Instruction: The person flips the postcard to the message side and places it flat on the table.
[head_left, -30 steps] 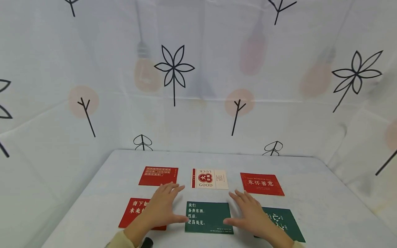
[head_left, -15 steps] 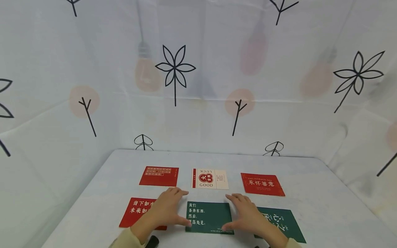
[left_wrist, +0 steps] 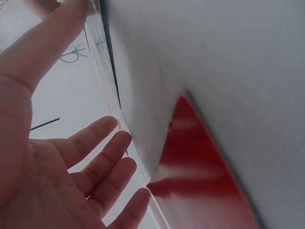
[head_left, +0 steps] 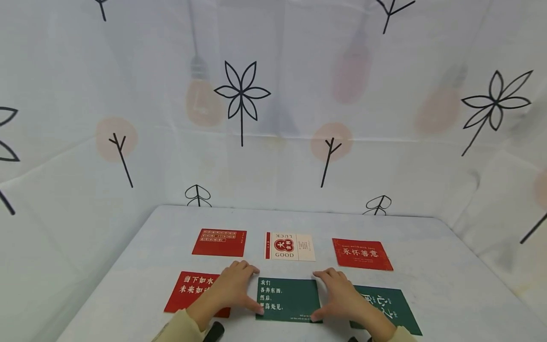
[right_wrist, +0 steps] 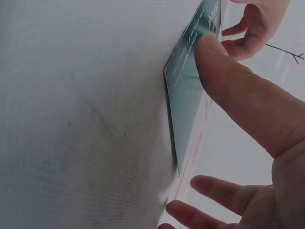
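Observation:
A dark green card [head_left: 290, 297] with white Chinese writing lies flat in the middle of the near row. At its left side is my left hand [head_left: 232, 285], thumb tip over the card's near left part and fingers spread beyond its far left corner. My right hand [head_left: 339, 294] mirrors it on the right, its thumb at the near right corner. In the right wrist view the right thumb [right_wrist: 228, 71] overlaps the green card [right_wrist: 183, 100]; whether it touches is unclear. Under the left forearm a red card [head_left: 188, 289] is partly covered; the left wrist view shows its corner [left_wrist: 195, 162].
Another green card [head_left: 393, 308] lies partly beneath the right forearm. Behind are a red card with small squares [head_left: 219, 243], a cream GOOD LUCK card [head_left: 295, 247] and a red card [head_left: 362, 254]. All rest on a white table [head_left: 141, 270] before a patterned cloth [head_left: 273, 180].
Both hands have drawn slightly nearer to the person, fingertips moving back from the far row. The right thumb has shifted to the green card's near right corner. The cards have not moved.

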`<state>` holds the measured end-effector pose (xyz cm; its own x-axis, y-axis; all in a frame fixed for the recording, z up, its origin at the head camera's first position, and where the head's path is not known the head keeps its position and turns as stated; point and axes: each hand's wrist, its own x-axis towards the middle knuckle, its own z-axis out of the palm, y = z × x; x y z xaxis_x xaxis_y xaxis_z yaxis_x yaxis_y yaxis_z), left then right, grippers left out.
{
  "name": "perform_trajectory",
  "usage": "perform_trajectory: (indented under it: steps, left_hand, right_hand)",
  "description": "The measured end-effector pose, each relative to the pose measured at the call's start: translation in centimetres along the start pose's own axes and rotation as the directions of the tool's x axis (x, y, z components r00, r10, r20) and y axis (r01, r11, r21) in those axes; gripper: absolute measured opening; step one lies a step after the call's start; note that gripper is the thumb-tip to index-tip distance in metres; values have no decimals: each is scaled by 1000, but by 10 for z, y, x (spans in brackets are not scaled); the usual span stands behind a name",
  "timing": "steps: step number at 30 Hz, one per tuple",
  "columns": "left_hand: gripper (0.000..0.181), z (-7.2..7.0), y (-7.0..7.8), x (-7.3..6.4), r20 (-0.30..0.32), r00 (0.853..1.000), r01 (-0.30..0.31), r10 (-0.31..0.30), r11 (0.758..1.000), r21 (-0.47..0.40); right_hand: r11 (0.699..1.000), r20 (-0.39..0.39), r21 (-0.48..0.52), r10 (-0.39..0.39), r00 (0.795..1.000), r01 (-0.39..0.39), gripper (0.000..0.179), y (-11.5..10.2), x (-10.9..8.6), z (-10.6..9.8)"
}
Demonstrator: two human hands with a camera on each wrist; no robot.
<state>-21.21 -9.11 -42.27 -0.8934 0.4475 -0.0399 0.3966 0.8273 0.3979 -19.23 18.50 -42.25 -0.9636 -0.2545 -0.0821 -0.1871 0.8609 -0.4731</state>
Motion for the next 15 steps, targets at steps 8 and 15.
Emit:
perform_trajectory:
  steps: [8, 15]
  left_hand:
    - [77, 1, 1, 2, 15, 1000, -4, 4, 1000, -13]
    - [76, 4, 2, 3, 5, 1000, -5, 5, 1000, 8]
  right_hand:
    - [1000, 9, -5, -10, 1000, 10, 88, 3, 0, 0]
    - [1000, 12, -3, -5, 1000, 5, 82, 4, 2, 2]
